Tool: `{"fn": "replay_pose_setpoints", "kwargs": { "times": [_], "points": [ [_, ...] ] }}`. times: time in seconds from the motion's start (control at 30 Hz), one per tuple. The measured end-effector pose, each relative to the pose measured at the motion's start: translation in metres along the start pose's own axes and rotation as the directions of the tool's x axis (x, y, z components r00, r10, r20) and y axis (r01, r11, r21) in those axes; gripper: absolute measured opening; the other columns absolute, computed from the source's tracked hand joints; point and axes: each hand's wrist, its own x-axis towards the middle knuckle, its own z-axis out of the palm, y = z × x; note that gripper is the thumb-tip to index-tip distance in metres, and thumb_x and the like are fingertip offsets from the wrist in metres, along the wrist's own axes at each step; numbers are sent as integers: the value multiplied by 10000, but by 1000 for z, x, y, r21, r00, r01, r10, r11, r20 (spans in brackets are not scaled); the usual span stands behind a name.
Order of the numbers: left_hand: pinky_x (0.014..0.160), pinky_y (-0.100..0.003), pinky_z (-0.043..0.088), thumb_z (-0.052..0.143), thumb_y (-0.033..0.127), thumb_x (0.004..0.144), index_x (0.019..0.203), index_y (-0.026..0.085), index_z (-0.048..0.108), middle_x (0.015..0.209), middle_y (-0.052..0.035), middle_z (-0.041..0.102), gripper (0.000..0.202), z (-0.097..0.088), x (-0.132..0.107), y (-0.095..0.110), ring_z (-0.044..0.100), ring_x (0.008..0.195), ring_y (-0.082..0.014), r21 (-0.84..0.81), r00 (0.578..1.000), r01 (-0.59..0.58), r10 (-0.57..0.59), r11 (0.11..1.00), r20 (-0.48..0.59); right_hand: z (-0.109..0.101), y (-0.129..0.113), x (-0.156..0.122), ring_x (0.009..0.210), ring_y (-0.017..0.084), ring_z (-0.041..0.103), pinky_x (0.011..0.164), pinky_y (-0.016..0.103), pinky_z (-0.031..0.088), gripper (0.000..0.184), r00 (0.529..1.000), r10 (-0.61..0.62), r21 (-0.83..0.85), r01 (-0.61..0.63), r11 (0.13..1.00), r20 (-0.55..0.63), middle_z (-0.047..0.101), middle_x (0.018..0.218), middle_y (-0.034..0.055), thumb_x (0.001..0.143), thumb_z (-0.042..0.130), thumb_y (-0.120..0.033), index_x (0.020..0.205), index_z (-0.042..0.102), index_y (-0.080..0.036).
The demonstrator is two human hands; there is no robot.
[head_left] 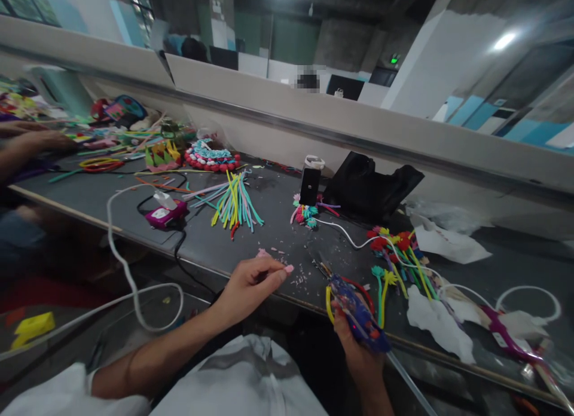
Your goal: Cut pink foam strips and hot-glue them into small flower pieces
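Between thumb and forefinger, my left hand (255, 287) pinches a small pink fuzzy piece (289, 268) near the table's front edge. My right hand (356, 344) is wrapped round a blue hot glue gun (359, 314), whose nozzle points up and to the left. A translucent glue stick (410, 383) sticks out of its rear end, and a small red light glows on its side. Pink scraps (301, 277) lie scattered on the dark table between my hands. Behind my left hand sits another pink bit (262, 253). A yellow loop (329, 305) shows beside the glue gun.
A bundle of pipe cleaners (235, 204) lies beyond my left hand. Pipe-cleaner flowers (394, 248) and white paper (439, 326) are on the right. A phone (309, 186), black bag (370, 186), purple power strip (165, 214) and white cable (130, 272) are around. A co-worker's hand (40, 138) is at left.
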Motion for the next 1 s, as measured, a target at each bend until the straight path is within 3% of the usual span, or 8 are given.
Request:
{"fn": "replay_pose_setpoints", "kwargs": {
  "times": [0.17,0.3,0.5,0.63,1.0],
  "points": [
    [614,-221,344,588,413,845,749,136,664,642,20,494,303,6,2,-5,414,641,-103,-95,993,109,-104,989,61,-5,-5,-4,787,224,669,686,342,547,212,995,91,-6,-90,996,52,712,877,63,809,653,-303,989,650,-191],
    [629,-220,350,625,430,808,712,137,639,627,30,482,308,12,7,-1,410,639,-99,-171,988,152,-144,973,62,-3,-7,-7,791,221,658,706,342,543,224,1000,-30,31,30,999,4,692,891,59,794,656,-347,958,661,-195],
    [629,-224,350,656,404,777,791,127,656,683,15,529,277,18,14,4,434,650,-100,-195,989,128,-111,972,95,-4,-22,-6,795,208,647,703,327,536,176,986,-153,10,153,988,61,655,924,64,817,625,-348,906,674,-204],
    [594,-217,334,645,365,787,836,127,672,705,7,530,245,20,19,6,429,644,-98,-117,992,69,-55,991,113,-8,-32,-5,764,203,644,664,315,528,164,972,-189,0,191,982,138,641,908,59,820,626,-315,946,658,-216],
    [492,-195,248,656,362,758,768,115,662,605,38,431,247,20,20,17,352,555,-71,-50,984,27,-18,998,179,-9,-36,-4,816,211,620,687,333,513,144,938,-292,-40,305,952,187,610,913,55,855,588,-339,935,636,-230]
  ]
}}
